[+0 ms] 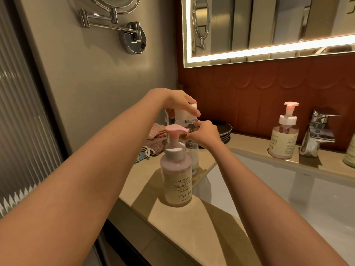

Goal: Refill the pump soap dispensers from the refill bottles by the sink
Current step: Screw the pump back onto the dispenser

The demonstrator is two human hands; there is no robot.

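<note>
On the beige worktop [146, 191] at the sink's [288, 189] left end, a clear dispenser bottle [193, 150] stands upright just behind the full pink-pump YAPING bottle [176, 181]. The right hand [206, 133] grips its neck from the side. The left hand [184, 100] comes from above, fingers curled round the white pump head [185, 114]. The head sits directly over the neck on the bottle's vertical axis, so the next move is probably a twist or a straight lift.

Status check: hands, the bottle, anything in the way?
Left hand grips pump top. Right hand holds clear bottle at the neck. Pink bottle stands just in front, near the arms.
</note>
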